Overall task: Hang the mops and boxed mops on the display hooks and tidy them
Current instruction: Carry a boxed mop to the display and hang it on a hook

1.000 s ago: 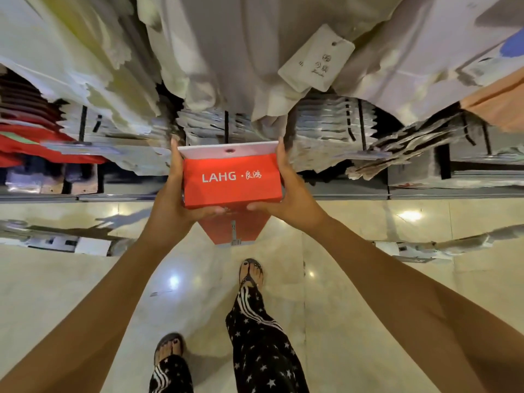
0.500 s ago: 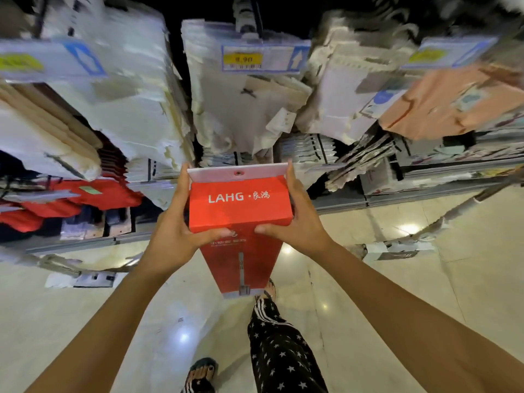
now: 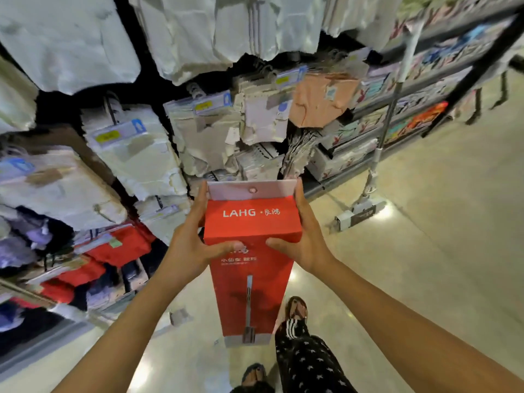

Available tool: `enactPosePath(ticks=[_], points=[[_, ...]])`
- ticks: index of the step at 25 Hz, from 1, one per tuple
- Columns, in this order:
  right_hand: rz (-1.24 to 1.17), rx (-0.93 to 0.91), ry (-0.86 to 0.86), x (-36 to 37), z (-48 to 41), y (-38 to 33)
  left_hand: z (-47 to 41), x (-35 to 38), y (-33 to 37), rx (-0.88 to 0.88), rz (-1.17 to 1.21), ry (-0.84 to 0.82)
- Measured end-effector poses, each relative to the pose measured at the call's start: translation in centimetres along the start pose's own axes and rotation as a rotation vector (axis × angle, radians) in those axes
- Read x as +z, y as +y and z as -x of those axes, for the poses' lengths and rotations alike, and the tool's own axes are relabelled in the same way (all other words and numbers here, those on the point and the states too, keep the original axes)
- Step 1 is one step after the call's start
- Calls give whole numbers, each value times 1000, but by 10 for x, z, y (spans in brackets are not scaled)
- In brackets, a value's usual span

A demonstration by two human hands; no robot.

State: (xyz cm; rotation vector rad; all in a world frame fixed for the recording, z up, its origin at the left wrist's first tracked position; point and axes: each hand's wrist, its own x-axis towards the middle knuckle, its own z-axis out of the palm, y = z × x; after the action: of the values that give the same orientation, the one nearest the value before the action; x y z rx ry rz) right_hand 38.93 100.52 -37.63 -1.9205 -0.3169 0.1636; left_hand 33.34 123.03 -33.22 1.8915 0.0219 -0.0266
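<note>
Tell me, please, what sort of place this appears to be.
Most likely a shop aisle: price labels, rows of hanging packaged goods, and stocked shelves. The left hand and right hand hold a red boxed mop.

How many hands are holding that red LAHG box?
2. The left hand grips the left side of the red box, and the right hand grips its right side, both thumbs across the front. No other hand shows, and none seems hidden.
</note>
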Motion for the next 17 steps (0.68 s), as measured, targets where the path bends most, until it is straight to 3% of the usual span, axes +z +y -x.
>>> enactPosePath(ticks=[8,17], points=[[-46,121,214,-74,115,0,19,84,45,68,-56,-289],[43,246,631,-206,289,8,54,271,137,293,-35,-698]])
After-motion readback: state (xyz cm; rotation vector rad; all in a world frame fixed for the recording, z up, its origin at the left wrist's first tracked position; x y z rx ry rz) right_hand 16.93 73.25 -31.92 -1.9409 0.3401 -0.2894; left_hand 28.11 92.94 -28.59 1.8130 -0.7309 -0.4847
